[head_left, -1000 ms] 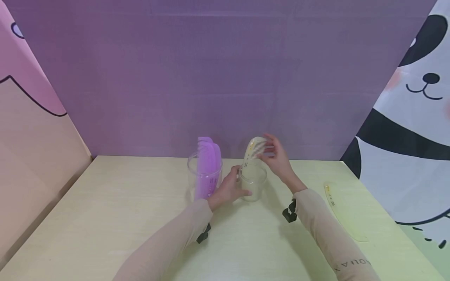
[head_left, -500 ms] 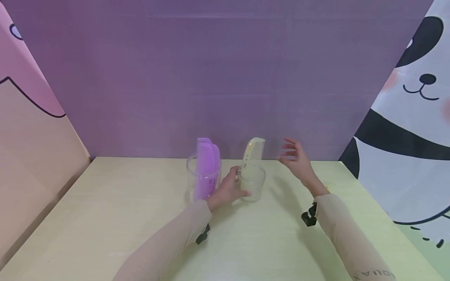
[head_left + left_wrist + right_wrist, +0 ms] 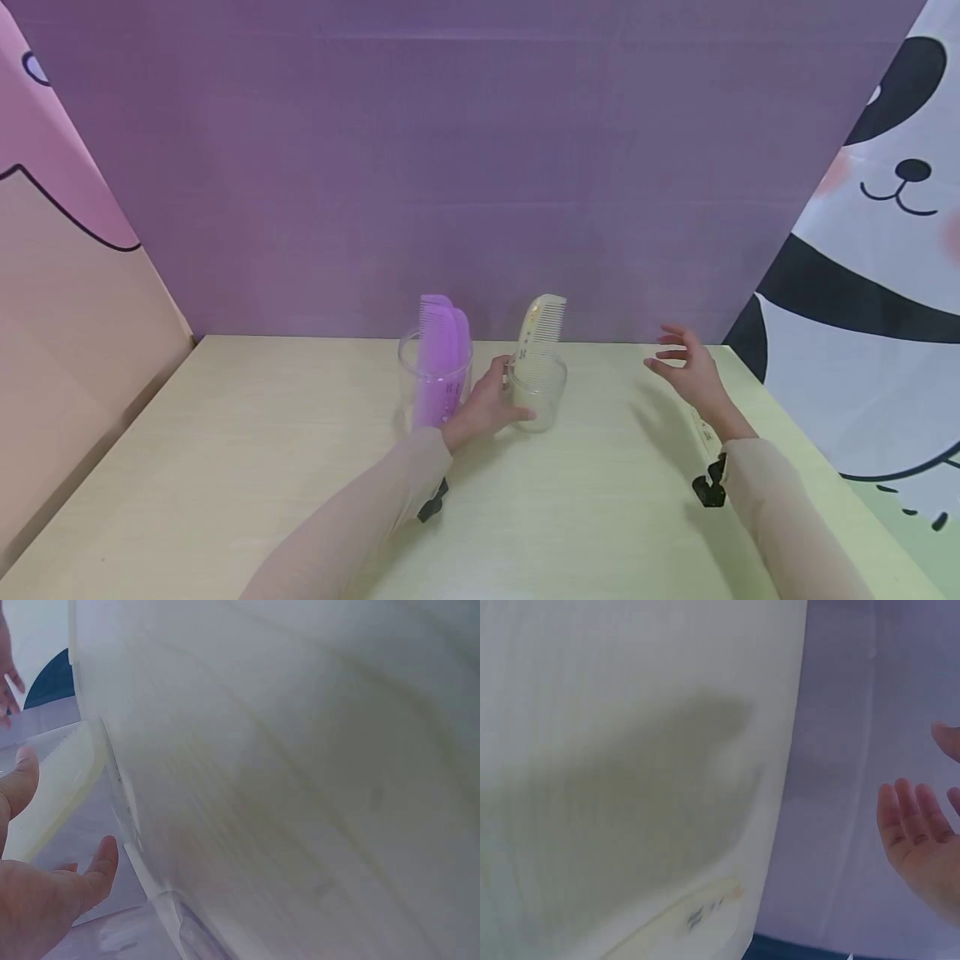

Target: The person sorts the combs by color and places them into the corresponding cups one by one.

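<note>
My left hand (image 3: 491, 402) grips a clear plastic cup (image 3: 552, 402) by its left side, thumb at the front and fingers behind. In the cup stands a cream comb (image 3: 540, 332), leaning slightly right with its teeth on the right. My right hand (image 3: 693, 377) is raised above the table's right part, fingers spread and holding nothing. Below it, a second cream comb (image 3: 705, 919) lies flat on the table; in the head view the wrist and sleeve hide most of it.
Left of my left hand stands another clear cup (image 3: 407, 367) with purple combs (image 3: 444, 350) upright in it. A purple backdrop (image 3: 480, 167) rises behind the table (image 3: 285, 433). Printed panels flank the table, with a panda (image 3: 885, 275) on the right one.
My right hand has let go of the cream comb in the cup and moved right, toward the comb lying on the table. The left hand keeps its grip on the cup.
</note>
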`<move>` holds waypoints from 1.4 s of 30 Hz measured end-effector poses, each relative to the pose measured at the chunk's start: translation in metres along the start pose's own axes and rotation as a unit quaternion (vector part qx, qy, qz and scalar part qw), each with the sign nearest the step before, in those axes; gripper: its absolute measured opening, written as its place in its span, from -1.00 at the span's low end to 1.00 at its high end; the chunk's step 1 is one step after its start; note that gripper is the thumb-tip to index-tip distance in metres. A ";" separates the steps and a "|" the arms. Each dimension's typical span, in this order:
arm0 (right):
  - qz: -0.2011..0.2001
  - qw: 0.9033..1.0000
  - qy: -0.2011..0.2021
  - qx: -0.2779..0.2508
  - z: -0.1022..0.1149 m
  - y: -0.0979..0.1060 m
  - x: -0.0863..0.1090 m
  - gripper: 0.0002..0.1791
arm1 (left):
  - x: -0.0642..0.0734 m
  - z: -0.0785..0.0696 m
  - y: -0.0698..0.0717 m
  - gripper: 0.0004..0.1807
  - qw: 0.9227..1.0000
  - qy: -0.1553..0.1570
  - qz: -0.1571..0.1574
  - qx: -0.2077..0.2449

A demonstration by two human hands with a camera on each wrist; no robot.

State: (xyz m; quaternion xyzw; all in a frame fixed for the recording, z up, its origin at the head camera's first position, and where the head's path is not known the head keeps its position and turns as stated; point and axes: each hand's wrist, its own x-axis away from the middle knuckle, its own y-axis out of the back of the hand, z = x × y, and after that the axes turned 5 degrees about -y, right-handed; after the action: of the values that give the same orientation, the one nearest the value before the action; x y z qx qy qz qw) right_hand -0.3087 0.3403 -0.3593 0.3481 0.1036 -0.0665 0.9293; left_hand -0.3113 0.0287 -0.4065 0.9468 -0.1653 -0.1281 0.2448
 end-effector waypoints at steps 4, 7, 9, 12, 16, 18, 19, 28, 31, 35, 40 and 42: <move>0.005 1.000 -0.013 0.016 -0.018 0.011 0.004 -0.27 | 0.000 0.000 0.000 0.05 1.000 -0.002 -0.001 -0.004; 0.009 0.999 -0.019 0.031 -0.029 0.019 0.006 -0.28 | 0.000 0.000 0.000 0.04 1.000 -0.002 -0.003 -0.002; 0.011 0.999 -0.022 0.043 -0.036 0.023 0.007 -0.29 | 0.000 0.001 0.000 0.04 1.000 -0.003 -0.003 0.000; 0.005 0.998 -0.020 0.060 -0.046 0.029 0.011 -0.33 | 0.000 0.001 0.000 0.04 1.000 -0.004 -0.002 0.003; -0.004 0.996 -0.017 0.083 -0.058 0.037 0.015 -0.36 | -0.001 0.000 0.000 0.04 1.000 -0.007 -0.001 0.001; -0.004 0.995 -0.020 0.093 -0.064 0.041 0.017 -0.36 | -0.001 -0.001 0.001 0.04 1.000 -0.007 -0.001 -0.002; -0.002 0.995 -0.023 0.098 -0.067 0.043 0.018 -0.36 | -0.001 -0.001 0.001 0.04 1.000 -0.007 -0.002 -0.003; 0.035 0.989 -0.045 0.135 -0.083 0.054 0.026 -0.36 | -0.002 0.000 0.000 0.05 1.000 -0.006 -0.001 -0.003; 0.062 0.985 -0.059 0.149 -0.087 0.057 0.029 -0.33 | -0.002 0.001 0.000 0.05 1.000 -0.005 -0.001 -0.001; 0.102 0.978 -0.078 0.164 -0.091 0.059 0.029 -0.30 | -0.002 0.001 -0.001 0.05 1.000 -0.004 -0.002 -0.002; 0.127 0.973 -0.097 0.166 -0.096 0.058 0.027 -0.25 | -0.001 0.000 0.000 0.04 1.000 -0.007 -0.003 -0.002; 0.131 0.972 -0.102 0.164 -0.099 0.057 0.026 -0.23 | 0.000 0.000 0.001 0.04 1.000 -0.008 -0.003 0.000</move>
State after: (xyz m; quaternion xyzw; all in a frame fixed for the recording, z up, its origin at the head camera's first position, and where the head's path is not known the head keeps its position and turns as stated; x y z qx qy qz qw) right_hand -0.2870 0.4472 -0.4017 0.4973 -0.0503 0.0049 0.8661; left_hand -0.3117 0.0284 -0.4057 0.9461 -0.1644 -0.1365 0.2434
